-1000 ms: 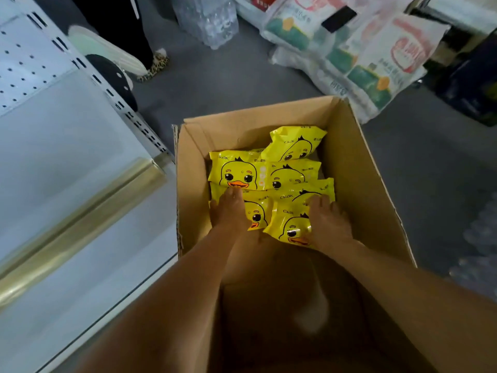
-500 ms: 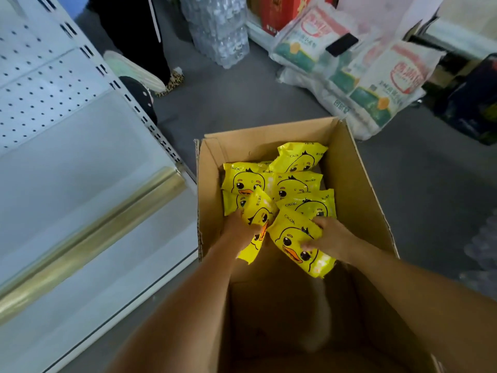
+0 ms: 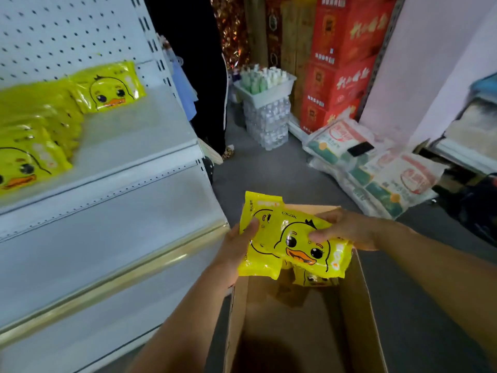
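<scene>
Head camera, looking down: my left hand (image 3: pixel 234 251) grips one flat yellow plastic packet with a cartoon duck face (image 3: pixel 257 265), thumb pressed on its front. My right hand (image 3: pixel 349 230) pinches a second yellow duck packet (image 3: pixel 301 246), thumb on the duck's face and fingers curled behind. The two packets overlap, the right one lying across the left, and both are held above the far end of the open brown cardboard box (image 3: pixel 357 305). Under them, inside the box, sits what looks like another duck packet (image 3: pixel 313 279), mostly hidden. To my left stands a white metal shelf (image 3: pixel 139 135) carrying a blurred row of the same yellow packets (image 3: pixel 107 88).
</scene>
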The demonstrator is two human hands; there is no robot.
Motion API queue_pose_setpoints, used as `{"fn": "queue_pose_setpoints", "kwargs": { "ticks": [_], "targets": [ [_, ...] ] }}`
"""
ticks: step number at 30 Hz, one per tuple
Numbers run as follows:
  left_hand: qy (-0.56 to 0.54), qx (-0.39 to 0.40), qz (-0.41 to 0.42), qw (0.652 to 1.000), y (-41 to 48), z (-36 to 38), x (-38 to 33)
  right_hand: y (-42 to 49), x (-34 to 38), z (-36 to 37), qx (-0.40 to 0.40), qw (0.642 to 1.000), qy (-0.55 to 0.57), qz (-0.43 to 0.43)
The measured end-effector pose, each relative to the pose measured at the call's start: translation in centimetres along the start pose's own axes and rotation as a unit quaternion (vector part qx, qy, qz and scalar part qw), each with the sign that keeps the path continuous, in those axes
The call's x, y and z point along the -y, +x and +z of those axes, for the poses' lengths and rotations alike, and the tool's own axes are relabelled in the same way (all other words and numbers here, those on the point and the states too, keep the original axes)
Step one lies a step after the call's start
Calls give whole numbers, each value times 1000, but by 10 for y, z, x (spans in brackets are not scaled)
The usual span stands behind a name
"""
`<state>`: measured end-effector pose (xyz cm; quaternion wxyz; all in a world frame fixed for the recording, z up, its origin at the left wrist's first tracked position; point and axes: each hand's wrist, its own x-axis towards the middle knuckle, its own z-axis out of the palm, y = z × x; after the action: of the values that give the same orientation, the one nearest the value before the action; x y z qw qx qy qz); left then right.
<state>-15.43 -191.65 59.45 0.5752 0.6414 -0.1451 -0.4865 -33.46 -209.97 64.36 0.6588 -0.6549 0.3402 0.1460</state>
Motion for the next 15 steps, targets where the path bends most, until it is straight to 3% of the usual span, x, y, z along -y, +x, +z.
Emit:
{"fn": "queue_pose_setpoints", "kwargs": {
  "ticks": [5, 7, 9, 11, 15],
  "targets": [
    [-25, 9, 85, 996, -46, 1, -57, -16, 82, 21, 10, 995, -58, -79],
    [-53, -33, 117, 991, -55, -12, -73, -16, 110, 32, -25, 989, -70, -126],
    [-89, -85, 146, 982, -61, -28, -87, -11, 131, 40, -55, 986, -15, -159],
    [-115, -135, 174, 969, -67, -43, -103, -7, 150, 52, -34, 983, 39, -176],
    [-118, -222, 200, 947, -65, -76, -128, 8, 178, 78, -35, 980, -3, -196]
  ]
}}
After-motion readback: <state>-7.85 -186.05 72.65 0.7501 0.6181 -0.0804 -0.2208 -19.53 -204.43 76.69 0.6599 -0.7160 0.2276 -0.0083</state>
